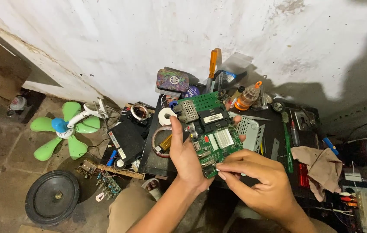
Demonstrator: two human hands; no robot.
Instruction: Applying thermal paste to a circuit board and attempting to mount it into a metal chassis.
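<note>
I hold a green circuit board up over the dark desk, tilted, long side running away from me. My left hand is the grip on it: clenched around the board's left edge, thumb on the top face, fingertips poking out past the right edge. My right hand sits at the board's near end, thumb and forefinger pinched together at the bottom corner, touching it; can't tell whether they pinch a small part or the board's edge.

Just beyond the left grip: white tape roll and a metal ring. Right of the right hand, a crumpled brown rag. Far side of the board: bottle with orange cap, orange-handled screwdriver, a patterned tin. Well left of the grips, on the floor, a green fan blade and a black disc.
</note>
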